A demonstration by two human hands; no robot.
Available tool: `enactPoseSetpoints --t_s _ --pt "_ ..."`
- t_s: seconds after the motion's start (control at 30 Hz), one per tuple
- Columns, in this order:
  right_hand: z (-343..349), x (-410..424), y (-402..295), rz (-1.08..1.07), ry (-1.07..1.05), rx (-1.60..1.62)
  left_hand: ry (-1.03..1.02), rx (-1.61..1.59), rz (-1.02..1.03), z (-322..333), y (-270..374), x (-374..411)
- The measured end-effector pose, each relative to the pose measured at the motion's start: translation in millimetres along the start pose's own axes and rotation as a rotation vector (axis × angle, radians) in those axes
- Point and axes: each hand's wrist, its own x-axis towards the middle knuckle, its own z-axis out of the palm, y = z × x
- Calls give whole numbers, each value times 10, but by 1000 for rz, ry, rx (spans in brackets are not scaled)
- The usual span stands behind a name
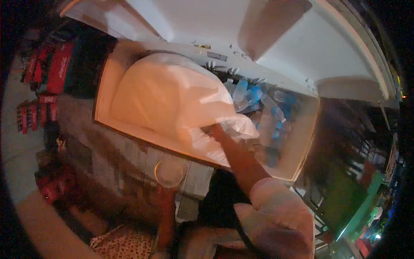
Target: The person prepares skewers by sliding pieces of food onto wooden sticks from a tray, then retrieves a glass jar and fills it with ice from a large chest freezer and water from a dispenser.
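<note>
A large, full white plastic sack (152, 94) lies in the left part of an open chest cooler (305, 139). My right hand (211, 129) is at the sack's gathered, open end, with its fingers hidden in the folds; whether they grip anything cannot be told. Low in front of the cooler, my left hand (165, 194) is dim and blurred, closed around a round, see-through container (169, 173) with a thin bright rim, seen from above. Plastic bottles (273, 108) with blue labels lie in a heap to the right of the sack, inside the cooler.
The cooler's raised white lid (207, 19) stands behind it. Red crates (59, 68) with Coca-Cola lettering are stacked at the left. Patterned cloth (124, 242) shows at the bottom. A green surface (362, 200) lies at the right, with dark, blurred items near it.
</note>
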Motion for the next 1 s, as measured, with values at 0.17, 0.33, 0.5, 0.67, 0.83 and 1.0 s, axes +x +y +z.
enactPoseSetpoints --t_s 0.17,0.33,0.5,0.67,0.83,1.0 --pt "-2 238 -236 57 14 -282 330 768 674 -303 -479 96" --pt "-1438 -57 -1025 412 -607 -71 397 -107 -10 -131 -91 -214" --pt "-2083 -491 -2149 -353 -422 -197 296 70 45 -341 -194 -108" --pt "-1422 -768 -2042 -134 -665 -596 361 -7 -118 -336 460 -288" --pt "-937 -572 -829 189 -761 -388 408 -233 -40 -409 -251 -462" --pt "-517 -727 -594 166 -323 -107 389 37 -120 -284 -12 -483"
